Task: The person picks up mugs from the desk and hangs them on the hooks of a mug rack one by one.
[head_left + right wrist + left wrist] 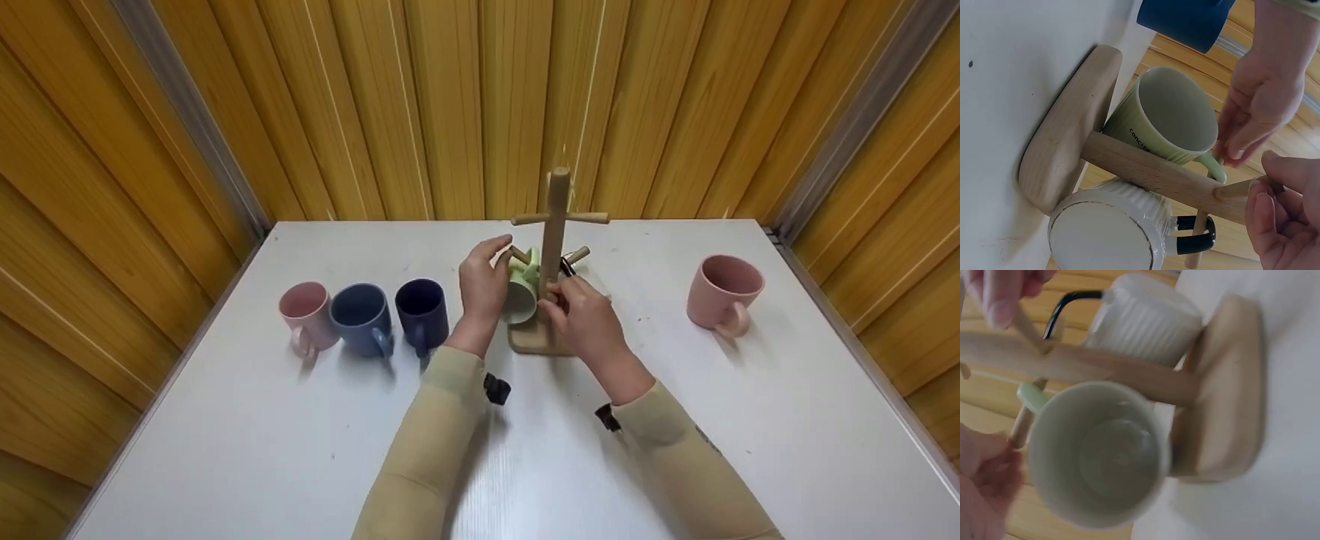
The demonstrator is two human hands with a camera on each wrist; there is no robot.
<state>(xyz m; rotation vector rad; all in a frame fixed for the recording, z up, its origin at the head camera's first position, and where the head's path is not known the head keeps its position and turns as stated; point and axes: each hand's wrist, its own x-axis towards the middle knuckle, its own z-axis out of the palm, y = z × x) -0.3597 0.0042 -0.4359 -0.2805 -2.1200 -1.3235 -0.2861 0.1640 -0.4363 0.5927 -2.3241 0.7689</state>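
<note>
A wooden mug rack [556,206] stands on the table with pegs on its post. The green mug [519,301] hangs by its handle on the left peg [1023,424], its mouth facing the person. My left hand [482,283] pinches that peg's end, beside the mug. With thumb and fingertips, my right hand [590,319] grips a peg [1234,190] that sticks out toward the person. A white ribbed mug [1103,233] with a black handle [1196,243] hangs on the opposite peg; in the head view my right hand hides most of it.
Left of the rack stand a pink mug [306,311], a blue mug [361,322] and a dark blue mug [422,315]. Another pink mug [721,292] is far right on the white table [540,465]. Wood-panelled walls [450,112] enclose the back and sides.
</note>
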